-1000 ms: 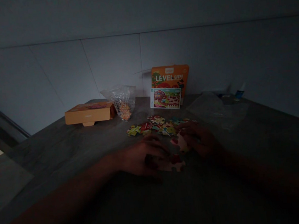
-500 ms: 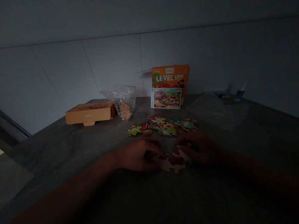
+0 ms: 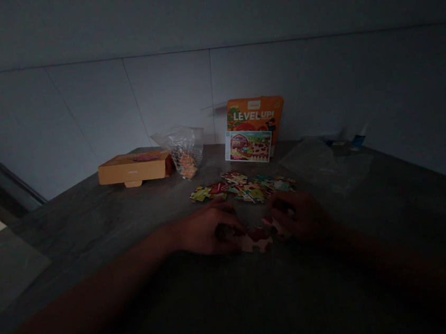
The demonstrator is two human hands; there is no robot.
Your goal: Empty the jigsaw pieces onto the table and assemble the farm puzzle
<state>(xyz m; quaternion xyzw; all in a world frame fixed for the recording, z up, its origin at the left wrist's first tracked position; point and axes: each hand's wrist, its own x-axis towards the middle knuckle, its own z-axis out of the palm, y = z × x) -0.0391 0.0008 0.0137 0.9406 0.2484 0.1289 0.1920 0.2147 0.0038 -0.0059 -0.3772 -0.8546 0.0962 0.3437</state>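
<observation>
My left hand [image 3: 209, 228] is closed on a cream and dark red section of jigsaw puzzle [image 3: 257, 239], which lies low over the grey table. Just to the right, my right hand [image 3: 297, 213] pinches a single puzzle piece [image 3: 279, 228] in similar colours. A narrow gap shows between the piece and the section. Dim light hides how many pieces make up the section. Beyond both hands spreads a heap of loose puzzle pieces [image 3: 249, 189], with red, yellow and green prints.
An orange box [image 3: 133, 168] lies at the back left beside a clear bag with puzzle pieces [image 3: 185, 160]. A picture card [image 3: 249, 146] leans on an orange "LEVEL UP!" board [image 3: 255, 111] near the wall. Clear plastic wrapping [image 3: 326, 164] lies at the right.
My right hand has drawn slightly up and away with its piece, opening a gap from the section. The section in my left hand has risen or tilted a little.
</observation>
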